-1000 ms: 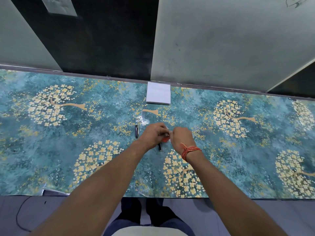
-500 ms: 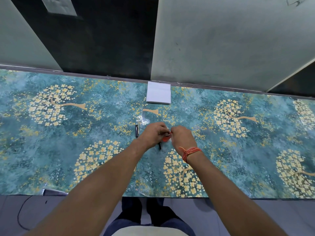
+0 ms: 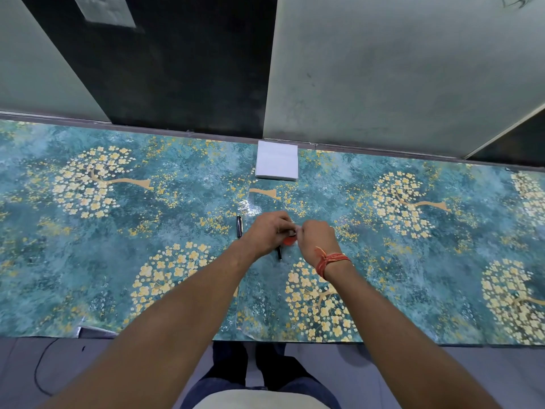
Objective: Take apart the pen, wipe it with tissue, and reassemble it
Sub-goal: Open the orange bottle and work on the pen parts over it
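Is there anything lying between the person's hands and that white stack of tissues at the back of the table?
Nothing visible does. The tissue stack sits straight beyond both hands, left hand and right hand, over bare patterned table cover. The pen cap lies off to the left, outside that path.

A long bench (image 3: 88, 255) runs across the frame, covered in a teal sheet printed with yellow blossom trees, and its near edge curls up at the lower left. Behind it stand pale grey panels (image 3: 398, 69) with a dark panel (image 3: 182, 63) between them, a paper notice (image 3: 103, 8) stuck near its top. On the grey floor (image 3: 442, 376), a thin black cable (image 3: 44, 370) loops at the left.
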